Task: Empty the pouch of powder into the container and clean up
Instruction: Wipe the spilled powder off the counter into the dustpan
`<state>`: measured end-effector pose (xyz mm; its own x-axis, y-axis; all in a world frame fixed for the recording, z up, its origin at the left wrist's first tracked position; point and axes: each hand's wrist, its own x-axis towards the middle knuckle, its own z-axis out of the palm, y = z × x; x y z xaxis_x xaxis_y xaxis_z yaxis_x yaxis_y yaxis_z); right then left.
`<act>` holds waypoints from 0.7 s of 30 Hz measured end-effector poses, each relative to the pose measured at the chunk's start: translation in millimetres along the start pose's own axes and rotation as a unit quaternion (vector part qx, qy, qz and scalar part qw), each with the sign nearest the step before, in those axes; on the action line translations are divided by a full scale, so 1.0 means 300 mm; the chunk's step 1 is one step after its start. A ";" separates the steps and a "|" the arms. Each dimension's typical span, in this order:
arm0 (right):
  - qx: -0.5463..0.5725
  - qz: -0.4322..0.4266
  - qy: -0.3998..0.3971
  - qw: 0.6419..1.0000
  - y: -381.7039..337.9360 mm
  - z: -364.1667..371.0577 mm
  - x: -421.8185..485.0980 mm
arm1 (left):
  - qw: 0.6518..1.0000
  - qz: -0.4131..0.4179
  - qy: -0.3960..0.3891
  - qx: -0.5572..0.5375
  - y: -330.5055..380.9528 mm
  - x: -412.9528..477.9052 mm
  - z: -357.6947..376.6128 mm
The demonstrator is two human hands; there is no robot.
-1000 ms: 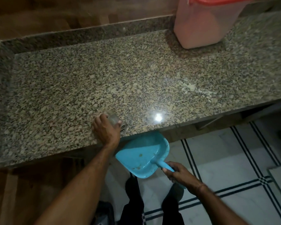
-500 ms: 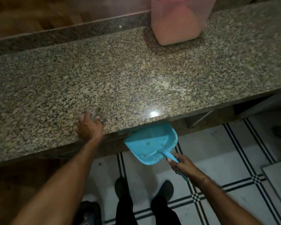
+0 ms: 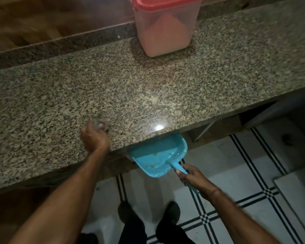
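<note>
Well, the container stands upright at the back of the granite counter, close against the raised rear ledge, with its red lid on top. Through its clear wall I can see pinkish powder filling most of it, the surface sloping higher on one side.

Nearer to me, my left hand rests on the counter close to the front edge, well apart from the container. Its fingers are curled around a small grey thing that pokes out past my fingertips and touches the stone; it is too blurred for me to tell what it is.

My right hand is below counter level, wrapped tight round the handle of the blue dustpan. The pan is tilted, and its open front lip is tucked under the counter's front edge, just to the right of my left hand. A few brownish specks and streaks lie on the pan's inside.

A bright spot of reflected light sits on the granite just above the pan. Under all this is a white tiled floor with dark striped lines crossing it, and my two dark shoes stand on it, toes towards the counter.
</note>
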<state>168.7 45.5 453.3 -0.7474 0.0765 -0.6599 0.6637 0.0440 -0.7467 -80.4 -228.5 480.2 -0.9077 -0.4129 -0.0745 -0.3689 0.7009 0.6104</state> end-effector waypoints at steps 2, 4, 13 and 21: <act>0.008 0.000 0.002 1.000 0.008 -0.008 0.009 | 0.998 -0.056 0.004 0.012 -0.038 0.047 -0.022; 0.022 -0.005 0.002 1.000 0.014 -0.006 0.017 | 0.997 -0.078 -0.005 0.024 -0.021 0.047 0.007; 0.027 0.007 0.032 0.999 -0.006 -0.026 0.078 | 0.982 0.108 -0.125 -0.091 0.274 -0.093 0.241; 0.023 0.043 0.033 0.998 0.023 -0.066 0.067 | 0.999 -0.033 -0.026 0.000 0.175 0.174 0.155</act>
<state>158.7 67.2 436.6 -0.6839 0.1427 -0.7155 0.7218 -0.0101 -0.6920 -156.5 -186.2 471.8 -0.8900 -0.4286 -0.1553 -0.4291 0.6727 0.6028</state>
